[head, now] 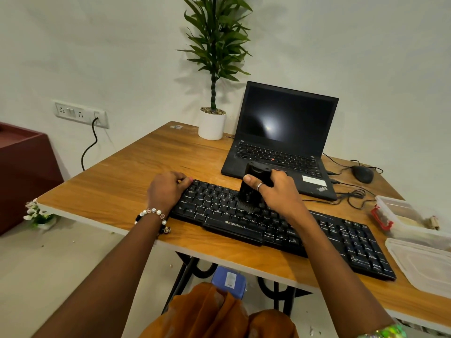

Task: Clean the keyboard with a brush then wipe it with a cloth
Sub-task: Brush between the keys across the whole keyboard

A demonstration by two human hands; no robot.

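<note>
A black Zebronics keyboard [341, 240] lies slantwise on the wooden table [136, 181]. My right hand [280, 193] grips a chunky black brush [253, 184] upright, with its bristles pressed onto the keys in the keyboard's left-middle part. Resting on the keyboard's far left corner is my left hand [166, 189], its fingers curled over the edge and holding the keyboard steady. A bead bracelet circles that wrist. No cloth is visible.
An open black laptop [283, 142] stands just behind the keyboard. A white potted plant [211, 125] sits at the back, a mouse [362, 173] with tangled cables at the right. Clear plastic containers [415, 240] occupy the right edge. A dark red cabinet [22, 172] is at left.
</note>
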